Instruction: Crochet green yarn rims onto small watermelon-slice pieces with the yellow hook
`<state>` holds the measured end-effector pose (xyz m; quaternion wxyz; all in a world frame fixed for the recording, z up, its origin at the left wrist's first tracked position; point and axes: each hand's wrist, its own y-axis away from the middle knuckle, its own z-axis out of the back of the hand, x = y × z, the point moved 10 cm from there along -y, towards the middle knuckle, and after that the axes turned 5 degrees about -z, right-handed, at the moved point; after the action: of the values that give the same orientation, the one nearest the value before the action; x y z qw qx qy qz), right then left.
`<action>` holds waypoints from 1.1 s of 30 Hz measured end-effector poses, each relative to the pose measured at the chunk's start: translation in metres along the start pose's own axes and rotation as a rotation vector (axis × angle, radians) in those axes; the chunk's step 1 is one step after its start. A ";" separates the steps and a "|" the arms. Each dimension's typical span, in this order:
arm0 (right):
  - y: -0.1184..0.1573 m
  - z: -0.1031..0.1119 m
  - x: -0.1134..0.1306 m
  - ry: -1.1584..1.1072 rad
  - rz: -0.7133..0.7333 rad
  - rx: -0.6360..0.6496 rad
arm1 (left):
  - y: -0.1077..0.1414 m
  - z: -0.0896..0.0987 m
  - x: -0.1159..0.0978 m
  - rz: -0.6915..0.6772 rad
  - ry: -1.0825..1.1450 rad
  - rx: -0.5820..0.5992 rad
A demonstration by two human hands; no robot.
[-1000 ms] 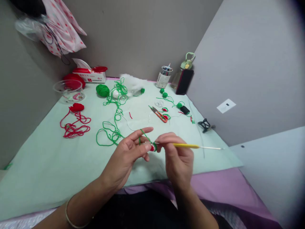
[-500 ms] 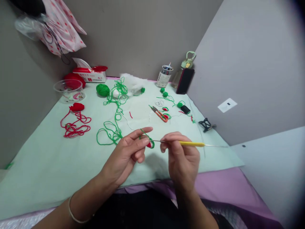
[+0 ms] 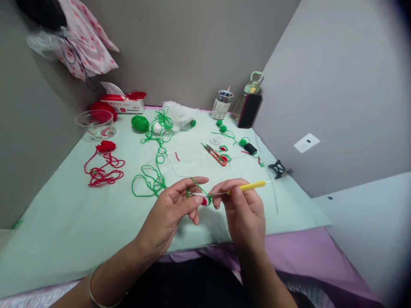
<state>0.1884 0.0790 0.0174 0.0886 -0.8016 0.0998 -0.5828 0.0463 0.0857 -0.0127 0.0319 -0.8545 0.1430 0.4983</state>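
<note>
My left hand (image 3: 178, 205) pinches a small crochet piece (image 3: 206, 200) in red, white and green between thumb and fingers. Green yarn (image 3: 201, 186) runs over its raised index finger down to the piece. My right hand (image 3: 242, 203) is closed around a crochet hook with a yellow handle (image 3: 252, 186); the metal tip meets the piece at its upper edge. Loose green yarn (image 3: 149, 182) lies in loops left of my hands. Just beyond them are orange thread snips (image 3: 216, 155) and two small crocheted pieces, one of them (image 3: 225, 158) beside the snips.
A green yarn ball (image 3: 140, 123), white stuffing (image 3: 178, 113) and tangled red yarn (image 3: 105, 171) lie further back and left. A clear tub (image 3: 96, 128) and tissue box (image 3: 125, 105) stand at the left wall. A pen holder (image 3: 221, 106), bottle (image 3: 239, 105) and phone (image 3: 249, 111) stand back right.
The hook has tilted, its handle end rising and its tip closer to the piece. My right hand has shifted slightly left, nearer my left hand. The view has moved a little.
</note>
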 end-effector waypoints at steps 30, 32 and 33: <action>0.031 -0.024 0.038 0.756 0.574 -0.041 | -0.003 -0.001 0.021 0.153 0.276 -0.029; 0.020 -0.005 0.033 0.528 0.423 -0.108 | -0.005 0.001 0.022 0.172 0.305 -0.036; 0.015 0.001 0.028 0.407 0.342 -0.122 | -0.006 0.003 0.020 0.150 0.295 -0.045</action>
<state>0.1973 0.0570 0.0384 0.1154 -0.6433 0.2846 -0.7013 0.0548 0.0877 -0.0315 -0.0460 -0.9058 0.1984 0.3714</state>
